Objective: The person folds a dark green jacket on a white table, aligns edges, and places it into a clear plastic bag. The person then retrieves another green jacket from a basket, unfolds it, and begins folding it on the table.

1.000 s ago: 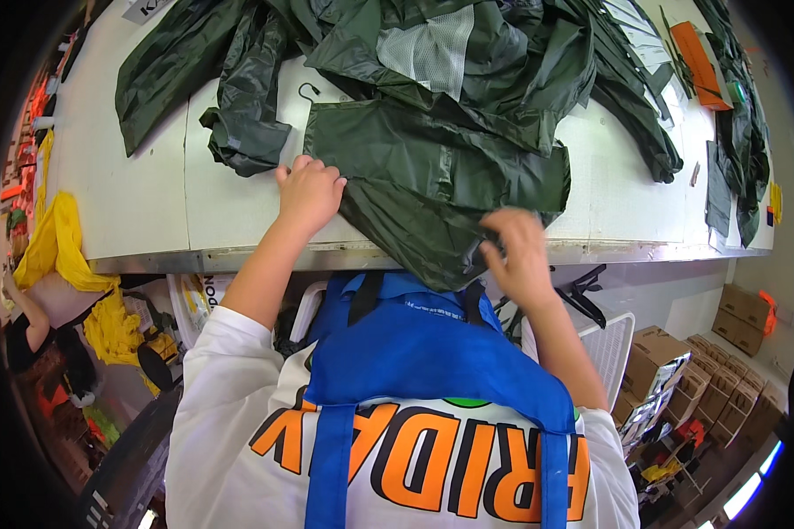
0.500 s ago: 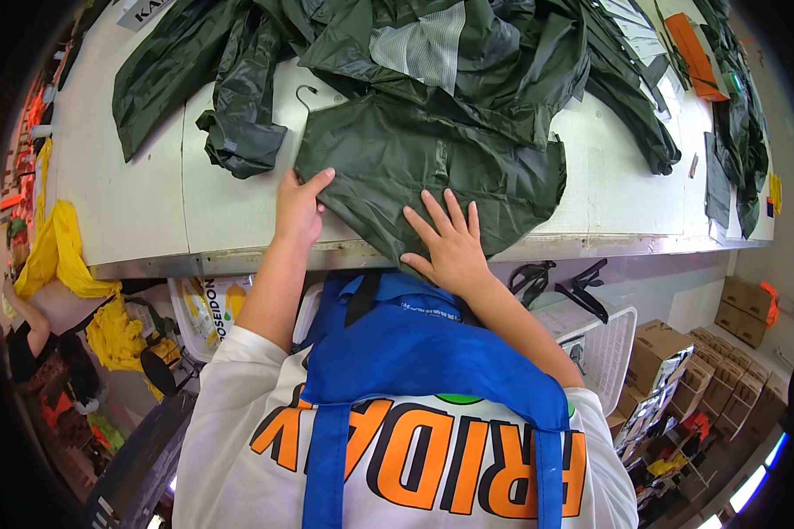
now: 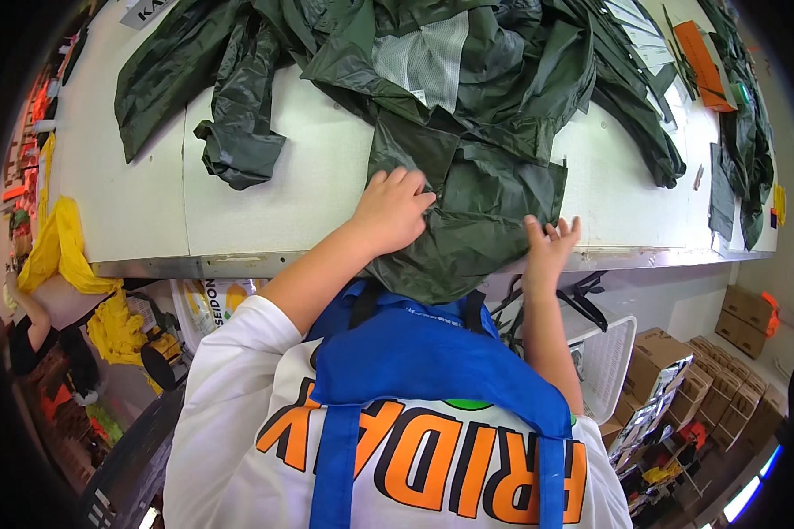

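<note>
Where our blue apron [image 3: 432, 357] met the work surface, the rounded lower end of a dark green cloth panel [image 3: 498, 185] hung over the metal edge [image 3: 318, 262] of the white table [image 3: 304, 207], toward our lap. Our right hand [image 3: 549, 247] stood at the panel's right side with thumb and fingers apart, perhaps placed to steady that border; how firmly it touched we could not tell. Our left hand [image 3: 395, 212] rested farther in, knuckles up, fingers bunched on what seemed a turned-over layer, probably to keep it flat; we could not tell whether it pinched the cloth, since the palm hid it. White tabletop showed left of that hand, which gave us sideways room up to a crumpled sleeve [image 3: 238, 154]; to the right, a narrower stretch lay between the panel and a grey-green strip [image 3: 722, 189]. The table edge set our near limit. Beyond the panel, a dark green heap [image 3: 525, 66] with a pale mesh patch [image 3: 428, 62] left less room ahead, and an orange box [image 3: 704, 66] sat at the far right
</note>
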A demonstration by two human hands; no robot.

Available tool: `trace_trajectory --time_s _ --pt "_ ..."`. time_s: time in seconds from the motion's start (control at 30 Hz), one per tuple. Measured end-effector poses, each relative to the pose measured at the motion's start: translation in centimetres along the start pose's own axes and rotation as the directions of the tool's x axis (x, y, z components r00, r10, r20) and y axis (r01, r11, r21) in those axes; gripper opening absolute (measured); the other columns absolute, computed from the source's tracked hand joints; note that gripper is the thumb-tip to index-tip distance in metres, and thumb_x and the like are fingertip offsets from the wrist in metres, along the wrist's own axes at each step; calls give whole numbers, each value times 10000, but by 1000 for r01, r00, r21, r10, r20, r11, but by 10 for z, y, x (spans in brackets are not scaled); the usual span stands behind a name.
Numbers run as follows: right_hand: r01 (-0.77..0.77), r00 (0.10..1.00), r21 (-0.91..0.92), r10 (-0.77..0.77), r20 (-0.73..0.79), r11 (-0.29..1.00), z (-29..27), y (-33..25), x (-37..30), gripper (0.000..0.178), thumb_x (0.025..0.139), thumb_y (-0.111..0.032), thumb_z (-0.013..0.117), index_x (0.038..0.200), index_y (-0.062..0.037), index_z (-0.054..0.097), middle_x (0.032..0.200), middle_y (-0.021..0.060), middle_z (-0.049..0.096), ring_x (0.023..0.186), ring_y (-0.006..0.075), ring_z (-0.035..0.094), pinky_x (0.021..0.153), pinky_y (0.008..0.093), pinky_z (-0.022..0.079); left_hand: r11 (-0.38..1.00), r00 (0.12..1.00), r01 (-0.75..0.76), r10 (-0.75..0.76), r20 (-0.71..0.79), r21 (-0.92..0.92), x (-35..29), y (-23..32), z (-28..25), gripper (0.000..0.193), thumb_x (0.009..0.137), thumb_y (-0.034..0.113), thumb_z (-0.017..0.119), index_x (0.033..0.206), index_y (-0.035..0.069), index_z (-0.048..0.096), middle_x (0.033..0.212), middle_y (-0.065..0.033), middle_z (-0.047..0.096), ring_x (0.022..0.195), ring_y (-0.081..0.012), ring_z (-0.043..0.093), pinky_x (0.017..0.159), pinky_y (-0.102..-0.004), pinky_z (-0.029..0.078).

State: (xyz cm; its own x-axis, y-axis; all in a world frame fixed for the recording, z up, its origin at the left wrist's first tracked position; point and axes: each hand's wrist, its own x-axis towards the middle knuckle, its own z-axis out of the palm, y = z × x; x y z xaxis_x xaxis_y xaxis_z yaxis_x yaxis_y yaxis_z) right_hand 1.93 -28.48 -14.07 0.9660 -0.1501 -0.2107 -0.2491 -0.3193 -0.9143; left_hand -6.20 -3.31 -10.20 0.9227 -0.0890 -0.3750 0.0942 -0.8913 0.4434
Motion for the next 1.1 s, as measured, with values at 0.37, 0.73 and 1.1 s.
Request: trace_trajectory --time_s 0.37,0.73,1.1 --pt "-147 842 445 -124 525 884 8 -84 -20 332 878 -17 543 1208 10 561 1197 155 594 1060 252 599 892 338 489 993 948 -122 117 -295 2 3 -14 46 533 896 464 524 1298 116 489 1520 -160 249 1426 -334 165 1151 -510 68" --pt "951 235 -139 -356 905 276 63 -30 -26 465 849 -486 592 1223 -210 612 1404 63 462 1372 348 290 1086 637 132 946 750 -290 130 -649 -146 -3 -16 29 460 826 94 570 1280 68 503 1406 -137 421 1283 -310 417 1087 -455 288" --pt "448 894 -224 -440 88 865 -43 -27 126 180 863 -86 634 1036 -39 644 827 48 597 726 124 541 678 250 452 992 924 -128 125 -360 17 22 -9 45 602 799 306 669 1346 151 470 1477 -116 354 1374 -309 304 1129 -495 186"
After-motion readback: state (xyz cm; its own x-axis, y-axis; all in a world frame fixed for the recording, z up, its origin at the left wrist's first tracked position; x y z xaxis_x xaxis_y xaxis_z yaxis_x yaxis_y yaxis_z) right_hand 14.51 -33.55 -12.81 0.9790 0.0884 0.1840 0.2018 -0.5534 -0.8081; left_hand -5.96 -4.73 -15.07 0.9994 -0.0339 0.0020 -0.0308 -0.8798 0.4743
